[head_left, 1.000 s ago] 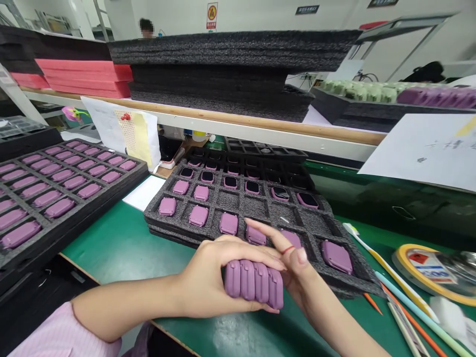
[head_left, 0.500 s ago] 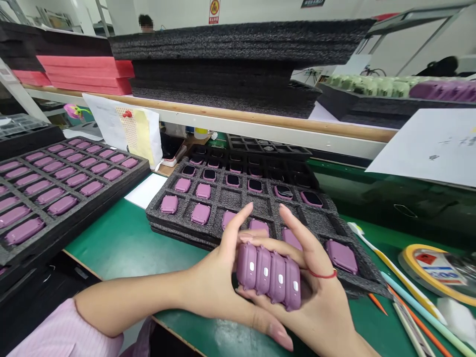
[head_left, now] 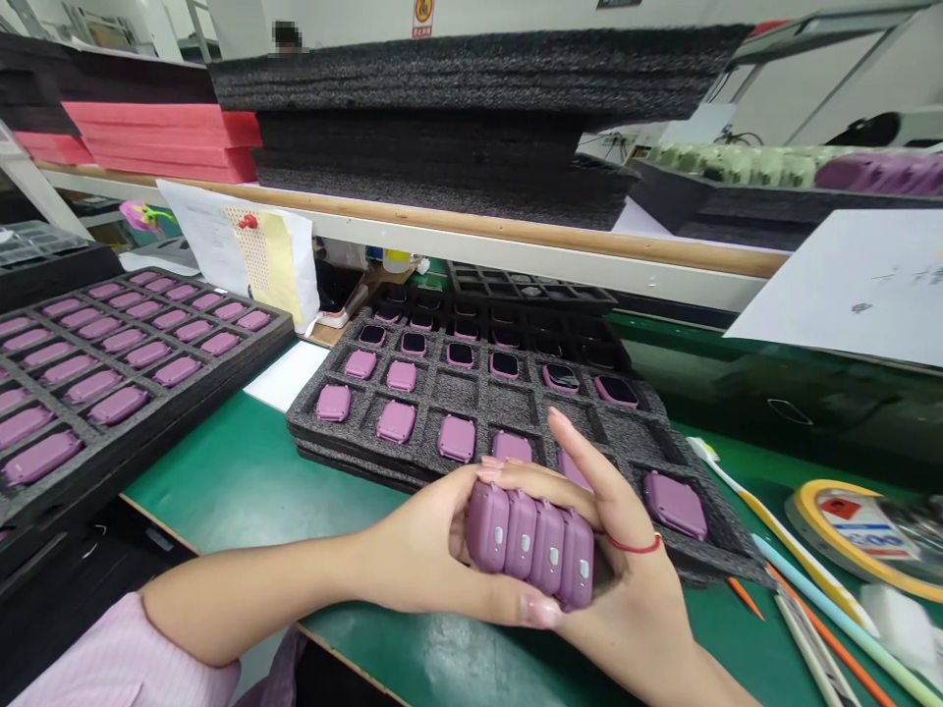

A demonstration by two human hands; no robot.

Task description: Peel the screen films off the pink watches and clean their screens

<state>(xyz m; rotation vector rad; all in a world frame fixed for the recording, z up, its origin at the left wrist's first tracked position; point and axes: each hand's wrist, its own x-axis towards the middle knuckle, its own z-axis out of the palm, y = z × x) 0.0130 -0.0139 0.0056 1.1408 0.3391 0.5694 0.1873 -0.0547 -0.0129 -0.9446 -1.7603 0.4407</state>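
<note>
A row of several purple smartwatch cases [head_left: 528, 545] is held between my two hands, standing on edge side by side with their silver side buttons facing me. My left hand [head_left: 419, 545] closes round the left end, its thumb stretched along the lower edge. Cradling the row from behind and the right, my right hand [head_left: 640, 609] has one finger raised and a red cord at that finger's base. Just beyond them lies a black foam tray [head_left: 508, 403] with purple cases face down in the nearer pockets and dark-screened watches farther back. Part of the tray's front is hidden by my hands.
Another foam tray [head_left: 243, 363] full of purple cases lies at left. On the right are a toothbrush [head_left: 781, 530], a yellow tape roll [head_left: 810, 511] and thin sticks. A shelf edge [head_left: 516, 231] carrying stacked black foam [head_left: 478, 88] runs across above.
My left hand has closed in on the row of cases, its raised finger coming down to the top and its thumb moving up against the bottom edge. The right hand keeps its hold.
</note>
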